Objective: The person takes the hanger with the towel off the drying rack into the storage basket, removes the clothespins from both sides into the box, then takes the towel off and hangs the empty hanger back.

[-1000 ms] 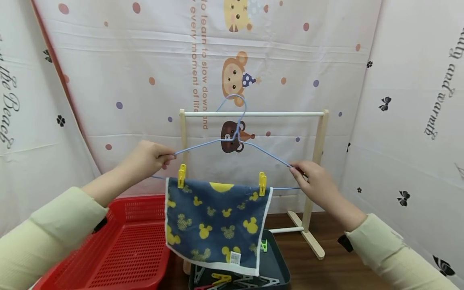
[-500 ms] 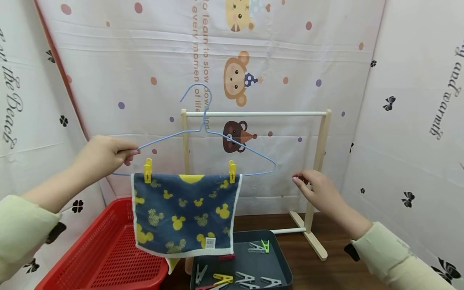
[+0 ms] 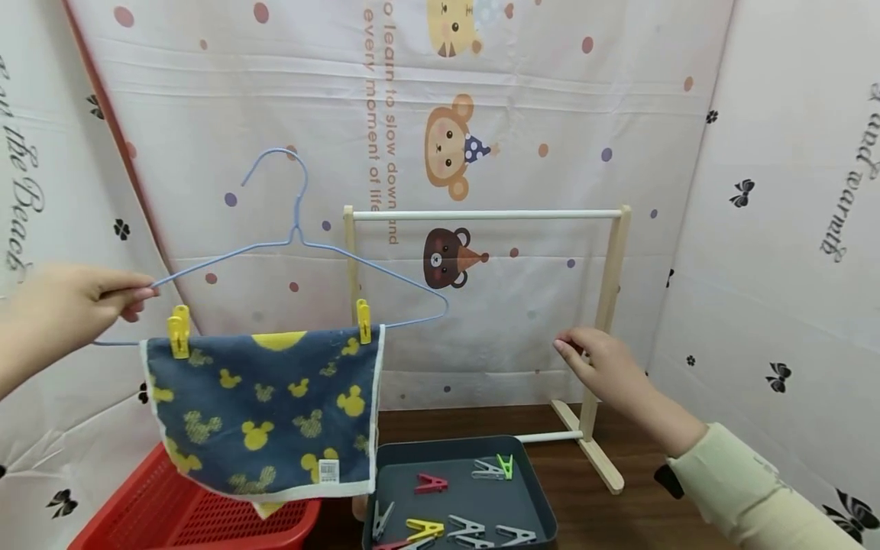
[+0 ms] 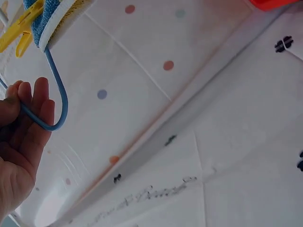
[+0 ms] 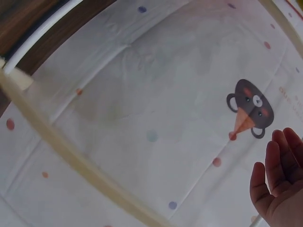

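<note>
My left hand (image 3: 89,305) pinches the left shoulder of a blue wire hanger (image 3: 371,263), whose hook points up in the air. A dark blue towel (image 3: 275,412) with yellow mouse-head prints and a white border hangs folded over the hanger's bottom bar. Two yellow clothespins, a left clothespin (image 3: 179,332) and a right clothespin (image 3: 363,321), clip the towel to that bar. In the left wrist view the hanger's bent corner (image 4: 59,113) curves past my fingers. My right hand (image 3: 608,370) holds nothing, fingers loosely curled, in front of the rack's right post.
A small drying rack (image 3: 481,215) with wooden posts and white rods stands on the brown table (image 3: 660,496). In front of it is a dark grey tray (image 3: 532,489) holding several clothespins (image 3: 425,528). A red plastic basket (image 3: 131,496) sits at left, partly behind the towel. Printed curtains surround the table.
My right hand has let go of the hanger and stays near the rack's right post. My left hand has carried the hanger and towel leftward, away from the rack, uncovering more of the tray.
</note>
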Demonstrator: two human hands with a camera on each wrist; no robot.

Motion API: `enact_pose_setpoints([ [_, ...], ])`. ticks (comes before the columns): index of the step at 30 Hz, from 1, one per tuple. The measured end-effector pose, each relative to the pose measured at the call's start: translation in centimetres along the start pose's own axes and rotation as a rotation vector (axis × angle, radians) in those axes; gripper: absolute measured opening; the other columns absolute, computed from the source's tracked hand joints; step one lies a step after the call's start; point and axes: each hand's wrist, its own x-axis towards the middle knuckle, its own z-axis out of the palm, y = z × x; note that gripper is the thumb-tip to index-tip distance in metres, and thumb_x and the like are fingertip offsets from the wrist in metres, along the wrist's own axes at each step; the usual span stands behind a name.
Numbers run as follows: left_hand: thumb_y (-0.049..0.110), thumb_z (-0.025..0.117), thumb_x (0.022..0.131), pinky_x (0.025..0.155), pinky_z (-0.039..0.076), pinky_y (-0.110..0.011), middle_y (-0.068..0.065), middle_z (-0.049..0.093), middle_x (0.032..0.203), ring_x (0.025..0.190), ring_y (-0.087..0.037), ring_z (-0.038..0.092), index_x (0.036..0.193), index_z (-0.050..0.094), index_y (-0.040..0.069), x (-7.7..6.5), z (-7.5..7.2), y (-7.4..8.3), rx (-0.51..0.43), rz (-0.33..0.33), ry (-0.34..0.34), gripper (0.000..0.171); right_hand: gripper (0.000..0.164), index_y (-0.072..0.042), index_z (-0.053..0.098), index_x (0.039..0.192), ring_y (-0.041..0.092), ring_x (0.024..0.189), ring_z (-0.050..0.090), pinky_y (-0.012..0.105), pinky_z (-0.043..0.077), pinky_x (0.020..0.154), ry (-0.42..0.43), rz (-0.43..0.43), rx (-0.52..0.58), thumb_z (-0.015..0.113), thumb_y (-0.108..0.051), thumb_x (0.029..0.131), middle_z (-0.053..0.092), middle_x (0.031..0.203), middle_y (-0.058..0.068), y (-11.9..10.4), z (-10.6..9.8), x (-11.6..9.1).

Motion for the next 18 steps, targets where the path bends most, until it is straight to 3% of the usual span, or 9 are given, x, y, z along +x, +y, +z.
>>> enact_pose_setpoints([
  [2, -0.013, 0.056, 0.092, 0.050, 0.030, -0.022, -0.026, 0.069, 0.069, 0.058, -0.022, 0.061, 0.109, 0.063, -0.024, -0.4, -0.1, -0.6, -0.016, -0.027, 0.004, 0.022, 0.008, -0.003, 0.074, 0.099, 0.013, 0.073, 0.062, 0.031, 0.055, 0.066, -0.013, 0.017, 0.020, 0.067, -0.006, 0.097, 0.067, 0.081, 0.000, -0.4, 0.0, 0.2],
  [5, -0.016, 0.055, 0.093, 0.048, 0.033, -0.017, -0.034, 0.067, 0.075, 0.054, -0.004, 0.056, 0.109, 0.061, -0.027, -0.7, 1.0, -3.5, -0.084, -0.048, 0.057, 0.020, 0.011, -0.004, 0.074, 0.101, 0.012, 0.074, 0.062, 0.031, 0.056, 0.067, -0.053, 0.052, 0.063, 0.065, -0.010, 0.100, 0.068, 0.082, 0.000, -1.2, 0.2, 0.7],
  [8, -0.007, 0.056, 0.100, 0.042, 0.041, -0.013, 0.014, 0.073, 0.071, 0.051, 0.019, 0.043, 0.106, 0.071, -0.016, -0.6, 4.9, -10.2, -0.184, -0.033, 0.200, 0.019, 0.011, -0.005, 0.074, 0.102, 0.011, 0.076, 0.063, 0.030, 0.057, 0.069, -0.076, 0.052, 0.101, 0.064, -0.010, 0.100, 0.070, 0.085, 0.002, -2.4, 0.7, 1.6],
  [11, 0.001, 0.054, 0.104, 0.041, 0.044, -0.009, 0.053, 0.050, 0.080, 0.052, 0.023, 0.045, 0.103, 0.072, -0.011, -0.6, 9.0, -17.7, -0.307, -0.021, 0.312, 0.023, 0.013, -0.004, 0.074, 0.105, 0.012, 0.078, 0.063, 0.030, 0.057, 0.071, -0.087, 0.033, 0.147, 0.063, -0.009, 0.101, 0.072, 0.088, 0.004, -3.7, 1.4, 2.7],
  [12, 0.008, 0.053, 0.105, 0.041, 0.044, -0.009, 0.060, 0.039, 0.086, 0.053, 0.024, 0.046, 0.101, 0.077, 0.003, -0.7, 10.0, -19.6, -0.340, -0.015, 0.337, 0.025, 0.013, -0.004, 0.074, 0.105, 0.012, 0.078, 0.063, 0.030, 0.057, 0.071, -0.088, 0.022, 0.153, 0.063, -0.009, 0.101, 0.072, 0.089, 0.004, -4.2, 1.6, 3.2],
  [14, 0.002, 0.053, 0.104, 0.040, 0.043, -0.007, 0.058, 0.044, 0.085, 0.052, 0.021, 0.048, 0.099, 0.076, 0.001, -1.0, 10.4, -21.1, -0.432, -0.039, 0.343, 0.024, 0.013, -0.004, 0.074, 0.105, 0.012, 0.079, 0.062, 0.030, 0.057, 0.072, -0.098, 0.005, 0.172, 0.063, -0.010, 0.101, 0.073, 0.090, 0.005, -5.2, 2.2, 4.1],
  [15, 0.010, 0.053, 0.105, 0.039, 0.043, -0.008, 0.057, 0.045, 0.084, 0.052, 0.020, 0.048, 0.097, 0.078, 0.014, -1.2, 10.4, -21.3, -0.465, -0.050, 0.344, 0.027, 0.014, -0.004, 0.074, 0.106, 0.012, 0.079, 0.062, 0.030, 0.056, 0.072, -0.109, -0.003, 0.186, 0.062, -0.010, 0.101, 0.073, 0.092, 0.005, -5.8, 2.5, 4.6],
  [16, 0.006, 0.052, 0.105, 0.040, 0.042, -0.007, 0.056, 0.045, 0.084, 0.052, 0.019, 0.047, 0.097, 0.078, 0.014, -1.6, 9.9, -20.9, -0.476, -0.061, 0.351, 0.028, 0.014, -0.004, 0.073, 0.106, 0.012, 0.079, 0.061, 0.030, 0.055, 0.072, -0.119, -0.016, 0.194, 0.062, -0.011, 0.102, 0.073, 0.092, 0.005, -6.4, 2.8, 5.1],
  [18, 0.017, 0.050, 0.105, 0.039, 0.041, -0.007, 0.054, 0.047, 0.083, 0.053, 0.019, 0.046, 0.094, 0.072, 0.039, -2.2, 9.5, -21.0, -0.534, -0.073, 0.341, 0.033, 0.014, -0.005, 0.073, 0.107, 0.012, 0.079, 0.060, 0.029, 0.054, 0.072, -0.141, -0.049, 0.201, 0.063, -0.013, 0.102, 0.072, 0.092, 0.005, -7.7, 3.4, 6.1],
])
